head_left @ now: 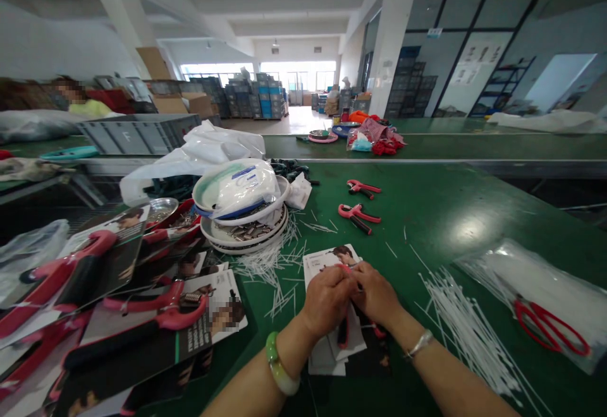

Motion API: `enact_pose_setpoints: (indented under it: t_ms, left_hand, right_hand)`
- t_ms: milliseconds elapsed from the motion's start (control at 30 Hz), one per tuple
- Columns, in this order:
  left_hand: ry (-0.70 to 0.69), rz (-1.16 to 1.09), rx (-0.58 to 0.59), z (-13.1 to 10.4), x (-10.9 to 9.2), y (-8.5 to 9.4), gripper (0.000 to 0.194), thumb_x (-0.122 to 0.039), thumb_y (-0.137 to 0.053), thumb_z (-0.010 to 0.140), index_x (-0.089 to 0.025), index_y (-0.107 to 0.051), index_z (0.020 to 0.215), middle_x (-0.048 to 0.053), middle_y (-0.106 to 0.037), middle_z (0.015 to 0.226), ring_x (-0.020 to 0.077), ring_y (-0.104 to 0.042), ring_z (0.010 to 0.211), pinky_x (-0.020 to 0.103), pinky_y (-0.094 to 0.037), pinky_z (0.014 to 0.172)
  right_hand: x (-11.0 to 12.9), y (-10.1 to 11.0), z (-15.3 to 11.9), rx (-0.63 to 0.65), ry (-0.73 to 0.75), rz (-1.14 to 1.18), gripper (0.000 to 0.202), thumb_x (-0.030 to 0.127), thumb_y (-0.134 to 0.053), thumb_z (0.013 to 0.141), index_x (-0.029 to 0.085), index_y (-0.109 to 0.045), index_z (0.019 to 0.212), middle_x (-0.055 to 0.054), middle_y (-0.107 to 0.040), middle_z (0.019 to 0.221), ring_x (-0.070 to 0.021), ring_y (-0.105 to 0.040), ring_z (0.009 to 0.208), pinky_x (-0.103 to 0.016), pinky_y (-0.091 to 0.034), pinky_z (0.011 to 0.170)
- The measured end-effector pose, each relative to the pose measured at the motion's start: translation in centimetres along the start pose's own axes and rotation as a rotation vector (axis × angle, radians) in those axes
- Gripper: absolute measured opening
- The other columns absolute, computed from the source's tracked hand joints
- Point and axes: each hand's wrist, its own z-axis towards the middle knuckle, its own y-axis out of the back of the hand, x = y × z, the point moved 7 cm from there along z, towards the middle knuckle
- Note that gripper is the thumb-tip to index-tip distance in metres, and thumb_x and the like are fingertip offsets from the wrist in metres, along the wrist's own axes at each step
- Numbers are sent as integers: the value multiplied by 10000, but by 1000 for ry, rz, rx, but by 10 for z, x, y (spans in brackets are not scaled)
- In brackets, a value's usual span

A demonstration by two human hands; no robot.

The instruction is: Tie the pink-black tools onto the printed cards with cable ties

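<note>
My left hand and my right hand meet over a printed card, fingers bent and pinched together. Between and below them shows a red hand grip strengthener with a black handle, lying on the card. Whether a thin tie is also between the fingertips is hidden. More cards lie under my wrists. Beyond my hands, two loose red-and-black hand grips, the farther one and the nearer one, rest on the green table.
Carded hand grips are piled at left. Stacked white bowls hold metal springs and a plastic bag. White cable ties lie at right beside red-handled scissors on a clear bag. A grey crate and a co-worker are farther back.
</note>
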Motion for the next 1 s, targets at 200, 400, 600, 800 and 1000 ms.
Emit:
enact_pose_setpoints:
  t_ms: [200, 400, 600, 800, 1000]
  left_hand:
    - [346, -55, 82, -17, 21, 2, 233, -342, -561, 813, -208, -600, 1000, 62, -599, 977, 213, -544, 931, 328, -438, 811]
    - [620, -42, 132, -37, 38, -10, 225, -350, -559, 805, -270, -615, 1007, 43, -600, 1084, 241, -536, 1024, 373, -405, 854]
    - [604, -99, 157, -34, 39, -12, 195, -377, -593, 790, -293, -663, 952, 16, -614, 1112, 226, -535, 1053, 375, -396, 893]
    - [580, -73, 269, -27, 43, -11, 276, -475, -659, 707, -299, -686, 918, 6, -629, 1086, 236, -559, 1023, 370, -433, 858]
    - [512, -25, 330, -22, 34, -12, 232, -406, -623, 738, -325, -695, 944, -6, -632, 1124, 238, -591, 978, 367, -448, 822]
  right_hand:
    - [10, 13, -7, -159, 119, 125, 220, 319, -470, 896, 209, -654, 849, -63, -646, 844, -187, -576, 834, -319, -456, 755]
    - [35, 11, -23, -23, 283, -62, 216, 186, -431, 881, 189, -642, 838, -81, -652, 846, -200, -553, 828, -327, -443, 757]
    - [40, 2, -34, 153, 311, -220, 251, 122, -408, 840, 182, -639, 764, -81, -633, 791, -199, -536, 811, -299, -437, 716]
    - [38, 8, -39, 39, 360, -119, 244, 144, -408, 867, 177, -643, 813, -81, -638, 842, -191, -523, 838, -312, -431, 764]
    - [46, 12, -41, 223, 394, -34, 256, 173, -420, 866, 193, -643, 743, -56, -628, 756, -176, -549, 772, -290, -441, 711]
